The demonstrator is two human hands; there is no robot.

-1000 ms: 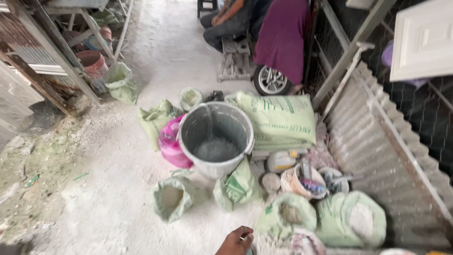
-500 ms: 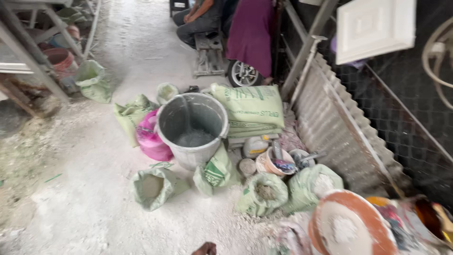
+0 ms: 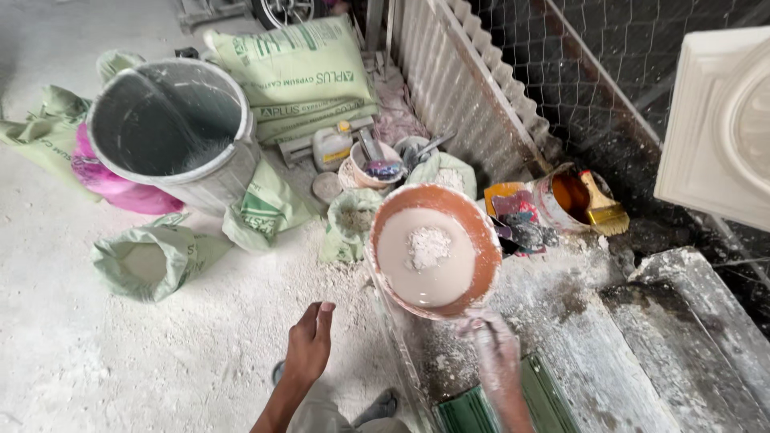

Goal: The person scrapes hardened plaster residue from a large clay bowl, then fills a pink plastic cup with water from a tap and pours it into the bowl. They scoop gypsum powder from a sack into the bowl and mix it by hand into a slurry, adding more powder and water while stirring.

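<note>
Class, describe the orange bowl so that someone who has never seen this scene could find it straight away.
Start at the big grey bin on the dusty floor and look right, past the open green sacks. The orange bowl is there, held at its near rim by the powder-coated right hand. Unlike the smaller tubs behind it, it holds pale liquid with a lump of white powder in the middle.

Soft daylight, with some blur near the bottom.

The light is even and gentle, so the pale floor looks bright and shadows are weak. Inside the grey bin it is dim, and behind the wire fence it is dark. The right hand is smeared with blur. Straight lines bend near the edges.
</note>
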